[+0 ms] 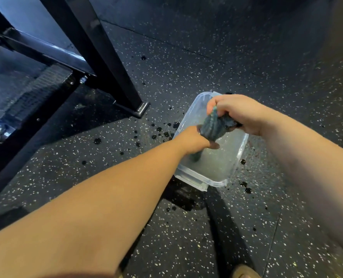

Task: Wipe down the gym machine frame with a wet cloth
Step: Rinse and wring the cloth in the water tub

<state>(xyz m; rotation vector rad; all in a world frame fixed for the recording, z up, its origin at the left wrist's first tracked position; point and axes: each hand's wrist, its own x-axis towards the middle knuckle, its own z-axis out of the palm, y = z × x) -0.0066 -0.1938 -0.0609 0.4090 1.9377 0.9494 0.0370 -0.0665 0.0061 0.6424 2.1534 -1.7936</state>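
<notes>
The scene is dim; the dark speckled floor [206, 47] fades to murk towards its far right corner. Cool bluish light leaves a sheen on the crossbar [52, 51] of the machine frame [98, 57]. The forearms [86, 197] are warmly lit and shadow the floor below the tub [233, 169]. Motion smears the left hand [194, 137] and the cloth [212, 127]. Straight lines bow near the picture's edges.

Pretty clearly a gym: the floor [237, 63] is that black rubber matting with white speckles, laid in big tiles with seams [166, 42] showing. On the far left there's a black metal machine frame [98, 47], its angled post ending in a foot [141, 109] on the rubber, with a ribbed tread plate [36, 87] left of it
</notes>
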